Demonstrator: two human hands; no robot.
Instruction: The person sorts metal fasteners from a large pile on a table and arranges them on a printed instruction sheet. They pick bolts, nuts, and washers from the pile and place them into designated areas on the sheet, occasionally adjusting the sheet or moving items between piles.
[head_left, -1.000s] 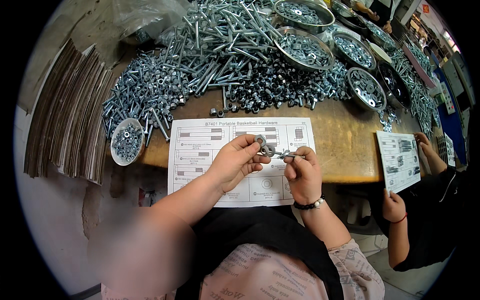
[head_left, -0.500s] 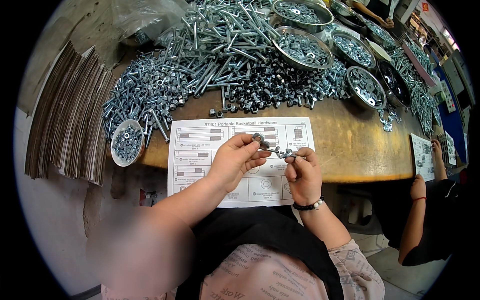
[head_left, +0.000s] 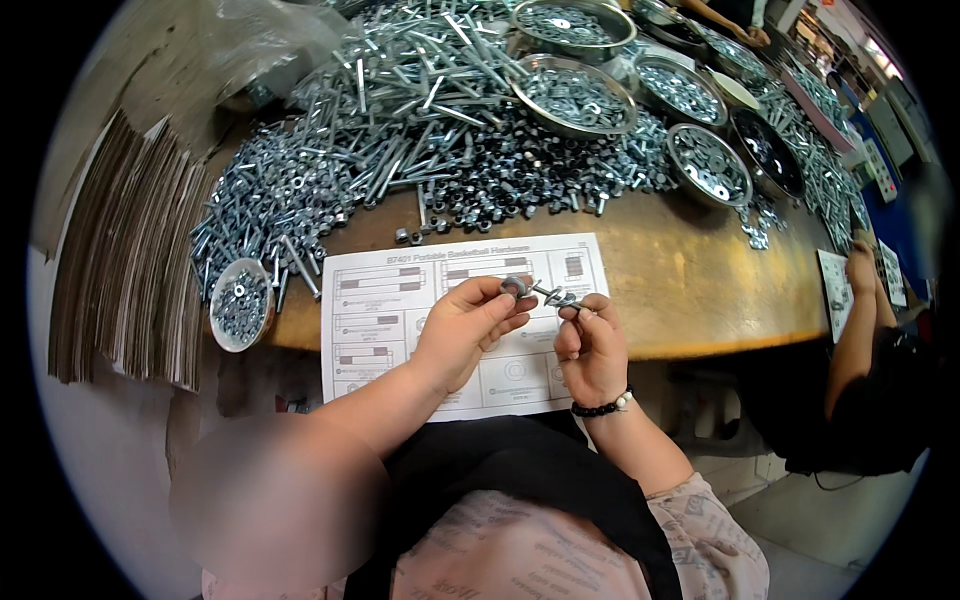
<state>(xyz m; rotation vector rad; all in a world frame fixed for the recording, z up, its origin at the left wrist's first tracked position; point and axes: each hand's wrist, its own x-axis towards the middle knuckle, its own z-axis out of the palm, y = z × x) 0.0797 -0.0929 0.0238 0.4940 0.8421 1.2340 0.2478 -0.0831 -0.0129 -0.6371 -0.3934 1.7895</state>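
Above a printed hardware sheet point(head_left: 345, 345), both my hands meet at a thin metal rod point(head_left: 541, 290) that carries several small washers or nuts point(head_left: 558, 298). My left hand point(head_left: 462, 325) pinches a round metal piece, apparently a washer point(head_left: 515, 287), at the rod's left end. The fingers of my right hand point(head_left: 594, 350), with a beaded bracelet at the wrist, are closed on the rod's right end. Exactly which small parts sit on the rod is too small to tell.
A heap of bolts point(head_left: 420, 90) and nuts point(head_left: 500, 180) covers the back of the table point(head_left: 690, 300). Steel bowls of washers point(head_left: 708, 165) stand at the right, a white bowl of nuts point(head_left: 242, 305) at the left. Stacked cardboard point(head_left: 125, 260) leans far left; a co-worker's arm point(head_left: 858, 310) is at right.
The view has shifted slightly, so the table scene sits a little further left. The rod now slants down to the right between my hands. The co-worker's hands at the right have moved up.
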